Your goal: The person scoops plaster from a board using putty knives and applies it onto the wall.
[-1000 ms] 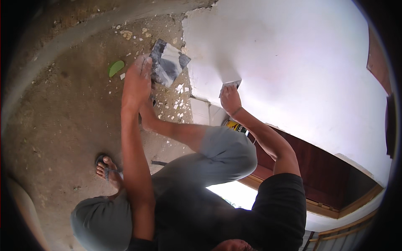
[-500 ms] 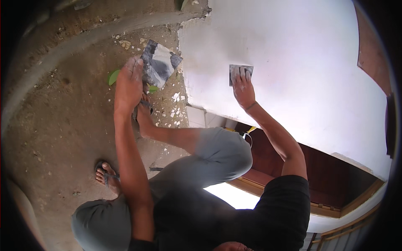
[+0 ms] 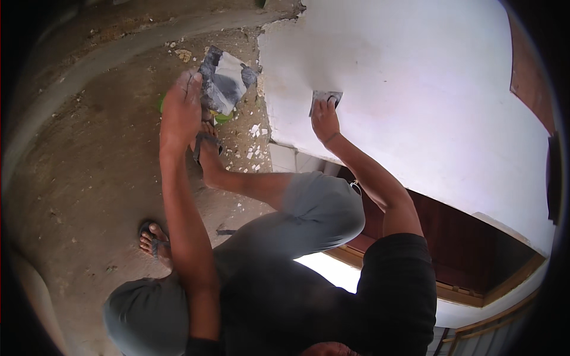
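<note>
At the upper left, my left hand [image 3: 181, 110] is closed on the edge of a dark, roughly square putty board [image 3: 218, 94]. White putty is smeared across the board, which is tilted above the ground beside the wall. My right hand [image 3: 326, 123] grips a small flat grey putty spreader [image 3: 321, 95], its fingers spread over the plate. That spreader lies against the white wall [image 3: 415, 107], and a greyish patch shows just beyond it. Part of each grip is hidden behind the fingers.
Brown ground [image 3: 95, 172] carries white chips [image 3: 256, 130] along the wall's foot. My sandalled foot [image 3: 208, 148] stands under the board, close to a green leaf [image 3: 224, 118]. An opening with a wooden frame [image 3: 457, 293] lies at lower right, beside my bent knee [image 3: 341, 207].
My right hand has slid left along the wall with the spreader, which now sits more tilted. My left hand and the board have shifted slightly up.
</note>
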`<state>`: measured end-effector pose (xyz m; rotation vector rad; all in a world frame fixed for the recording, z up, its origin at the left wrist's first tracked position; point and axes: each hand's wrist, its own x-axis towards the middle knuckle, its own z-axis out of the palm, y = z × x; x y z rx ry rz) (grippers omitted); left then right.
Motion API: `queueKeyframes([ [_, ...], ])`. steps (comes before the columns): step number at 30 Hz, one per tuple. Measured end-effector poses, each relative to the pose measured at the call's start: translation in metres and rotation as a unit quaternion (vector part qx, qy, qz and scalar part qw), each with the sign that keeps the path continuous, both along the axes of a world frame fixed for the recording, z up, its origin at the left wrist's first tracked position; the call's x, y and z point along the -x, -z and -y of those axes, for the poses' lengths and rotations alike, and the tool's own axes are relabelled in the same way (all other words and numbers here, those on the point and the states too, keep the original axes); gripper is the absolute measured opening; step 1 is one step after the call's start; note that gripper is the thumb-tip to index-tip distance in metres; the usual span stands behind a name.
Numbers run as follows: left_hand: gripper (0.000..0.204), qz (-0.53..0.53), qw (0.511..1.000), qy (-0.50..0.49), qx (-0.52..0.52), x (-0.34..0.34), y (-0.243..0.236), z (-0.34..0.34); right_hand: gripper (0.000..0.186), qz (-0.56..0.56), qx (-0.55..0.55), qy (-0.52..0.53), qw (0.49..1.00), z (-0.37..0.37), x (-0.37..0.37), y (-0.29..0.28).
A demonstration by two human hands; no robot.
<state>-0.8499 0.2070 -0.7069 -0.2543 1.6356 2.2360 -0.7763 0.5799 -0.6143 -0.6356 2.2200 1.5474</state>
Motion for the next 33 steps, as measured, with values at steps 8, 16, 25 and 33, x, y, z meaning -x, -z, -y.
queueKeyframes([
  [8,0.035,0.021,0.999,0.022,-0.025,0.000,0.008,-0.002,0.036,0.040,0.117,-0.112,0.986,-0.016,0.072,-0.099],
  [16,0.034,0.051,0.998,0.033,-0.027,-0.001,0.012,-0.001,0.038,-0.132,0.043,-0.058,0.989,0.033,0.041,-0.101],
  [25,0.034,-0.032,0.999,-0.012,-0.035,0.000,0.018,-0.008,0.037,-0.206,0.008,0.037,0.978,0.016,0.029,0.010],
  [33,0.032,-0.015,1.000,-0.019,-0.017,-0.013,0.011,0.003,0.035,-0.167,0.087,0.125,0.974,0.068,0.091,-0.046],
])
